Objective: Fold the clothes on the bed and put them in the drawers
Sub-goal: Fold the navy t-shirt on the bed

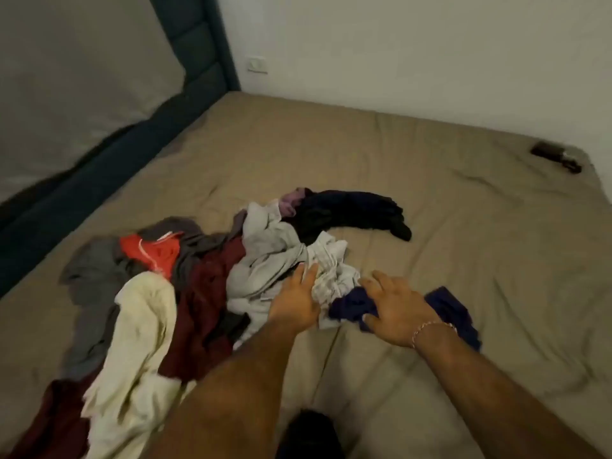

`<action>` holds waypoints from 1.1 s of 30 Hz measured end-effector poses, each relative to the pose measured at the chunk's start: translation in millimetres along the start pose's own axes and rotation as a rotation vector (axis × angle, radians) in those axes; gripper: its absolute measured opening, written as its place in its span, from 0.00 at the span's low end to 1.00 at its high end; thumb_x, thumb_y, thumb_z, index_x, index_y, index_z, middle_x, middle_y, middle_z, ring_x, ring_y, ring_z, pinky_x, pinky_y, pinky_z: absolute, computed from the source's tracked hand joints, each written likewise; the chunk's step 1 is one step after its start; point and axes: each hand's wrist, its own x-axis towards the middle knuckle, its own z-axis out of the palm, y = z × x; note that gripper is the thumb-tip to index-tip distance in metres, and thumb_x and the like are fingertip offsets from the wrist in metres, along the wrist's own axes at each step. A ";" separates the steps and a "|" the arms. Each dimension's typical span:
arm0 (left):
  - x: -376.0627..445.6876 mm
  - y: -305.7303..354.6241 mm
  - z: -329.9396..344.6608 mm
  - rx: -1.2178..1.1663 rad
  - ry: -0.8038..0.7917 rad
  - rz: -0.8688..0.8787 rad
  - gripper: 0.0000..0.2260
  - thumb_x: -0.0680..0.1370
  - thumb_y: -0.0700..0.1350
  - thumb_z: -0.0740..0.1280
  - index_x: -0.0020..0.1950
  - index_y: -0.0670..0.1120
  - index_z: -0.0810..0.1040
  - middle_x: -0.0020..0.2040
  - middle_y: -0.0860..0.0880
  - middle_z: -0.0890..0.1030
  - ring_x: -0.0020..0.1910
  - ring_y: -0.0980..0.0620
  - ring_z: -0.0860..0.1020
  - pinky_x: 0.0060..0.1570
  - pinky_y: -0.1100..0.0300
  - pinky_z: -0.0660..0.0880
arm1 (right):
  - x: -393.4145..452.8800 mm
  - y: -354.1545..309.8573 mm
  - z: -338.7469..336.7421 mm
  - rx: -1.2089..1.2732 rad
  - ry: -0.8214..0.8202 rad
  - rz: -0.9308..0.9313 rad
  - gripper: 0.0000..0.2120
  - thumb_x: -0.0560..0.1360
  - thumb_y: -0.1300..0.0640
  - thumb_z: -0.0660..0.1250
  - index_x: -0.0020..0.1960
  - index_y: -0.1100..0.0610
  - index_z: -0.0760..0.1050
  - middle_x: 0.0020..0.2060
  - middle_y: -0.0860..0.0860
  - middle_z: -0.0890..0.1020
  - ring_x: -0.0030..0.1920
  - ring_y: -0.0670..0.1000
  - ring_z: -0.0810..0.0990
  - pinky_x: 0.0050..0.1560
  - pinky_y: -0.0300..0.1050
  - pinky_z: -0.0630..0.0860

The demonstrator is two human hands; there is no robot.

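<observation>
Two hands on clothes pile: left hand flat, grip open, on light grey garment; right hand grip clutching navy blue cloth, atop tan-sheeted bed.

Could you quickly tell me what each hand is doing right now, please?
Left hand: open, fingers resting on the white garment.
Right hand: gripping the navy garment.

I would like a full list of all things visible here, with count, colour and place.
bed sheet: one, tan, covers the mattress
cream garment: one, near left
maroon garment: one, middle of the pile
red garment: one, upper left
grey garment: one, far left
white garment: one, under left hand
navy garment: one, under right hand
black garment: one, far side
dark object: one, far right corner
left hand: on white garment
right hand: grips navy garment
</observation>
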 end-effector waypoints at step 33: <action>187.1 -30.8 175.4 0.151 -0.145 -0.521 0.42 0.77 0.56 0.69 0.85 0.58 0.47 0.86 0.46 0.43 0.84 0.41 0.41 0.78 0.31 0.45 | 234.8 143.5 243.7 0.097 -0.549 -0.087 0.26 0.86 0.58 0.57 0.82 0.59 0.56 0.81 0.59 0.61 0.78 0.59 0.62 0.77 0.50 0.59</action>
